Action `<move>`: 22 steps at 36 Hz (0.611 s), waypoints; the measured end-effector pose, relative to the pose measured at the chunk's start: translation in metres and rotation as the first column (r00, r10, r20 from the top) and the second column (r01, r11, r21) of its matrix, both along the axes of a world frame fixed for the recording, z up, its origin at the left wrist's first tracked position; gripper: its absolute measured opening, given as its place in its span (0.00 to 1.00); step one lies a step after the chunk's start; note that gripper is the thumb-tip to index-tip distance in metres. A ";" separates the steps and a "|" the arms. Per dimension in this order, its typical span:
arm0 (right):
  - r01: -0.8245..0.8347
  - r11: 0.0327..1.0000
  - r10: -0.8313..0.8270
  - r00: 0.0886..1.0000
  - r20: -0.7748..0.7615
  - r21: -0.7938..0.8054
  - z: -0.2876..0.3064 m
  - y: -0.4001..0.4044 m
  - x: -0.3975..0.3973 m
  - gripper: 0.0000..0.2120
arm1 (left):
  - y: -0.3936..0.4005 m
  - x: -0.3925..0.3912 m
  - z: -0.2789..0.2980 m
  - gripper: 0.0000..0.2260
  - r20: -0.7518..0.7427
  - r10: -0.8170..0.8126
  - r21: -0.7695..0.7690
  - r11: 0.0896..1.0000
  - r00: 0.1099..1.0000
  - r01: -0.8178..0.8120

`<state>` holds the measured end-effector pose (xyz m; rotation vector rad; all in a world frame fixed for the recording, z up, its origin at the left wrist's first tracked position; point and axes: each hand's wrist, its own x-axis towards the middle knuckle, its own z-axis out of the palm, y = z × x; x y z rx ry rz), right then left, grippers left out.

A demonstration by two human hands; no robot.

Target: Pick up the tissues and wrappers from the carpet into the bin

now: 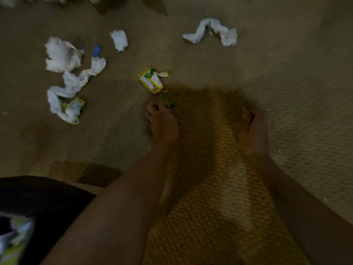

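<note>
My left hand (162,121) reaches down to the carpet, its fingers curled, and pinches a small green wrapper scrap (170,102). Just beyond it lies a yellow-and-white wrapper (150,81). My right hand (254,131) is low over the carpet on the right, blurred, with its fingers bent down; whether it holds anything is unclear. White tissues lie at the left (61,54), at the top middle (119,40) and at the top right (212,32). A long twisted tissue (72,87) runs down to a second wrapper (75,107). The black bin (47,197) is at the lower left, with wrappers inside.
A small blue scrap (96,50) lies between the left tissues. The woven tan carpet (286,83) fills the view. A dark brown flat shape (99,175) shows beside the bin. Blurred white things sit along the top edge.
</note>
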<state>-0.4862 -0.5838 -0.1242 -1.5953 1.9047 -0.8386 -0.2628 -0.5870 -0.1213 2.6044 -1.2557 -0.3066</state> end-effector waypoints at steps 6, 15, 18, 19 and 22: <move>0.109 0.965 -0.211 0.865 0.454 0.240 0.045 0.022 0.027 0.10 | 0.015 -0.013 0.053 0.12 -0.767 0.315 -0.128 0.779 0.560 -0.614; -0.037 0.916 -0.390 0.146 0.909 0.399 0.146 0.088 0.060 0.08 | 0.120 -0.041 0.180 0.08 -0.998 0.001 -0.052 0.563 0.064 -0.825; -0.084 0.908 -0.407 0.049 0.912 0.410 0.183 0.112 0.069 0.09 | 0.157 -0.036 0.233 0.03 -0.992 -0.099 -0.119 0.555 0.076 -0.823; -0.101 0.906 -0.411 0.028 0.911 0.412 0.192 0.117 0.071 0.09 | 0.168 -0.032 0.245 0.03 -0.989 -0.124 -0.139 0.556 0.084 -0.820; -0.146 0.908 -0.398 -0.017 0.917 0.392 0.220 0.133 0.082 0.09 | 0.200 -0.013 0.280 0.03 -0.982 -0.165 -0.172 0.552 0.095 -0.816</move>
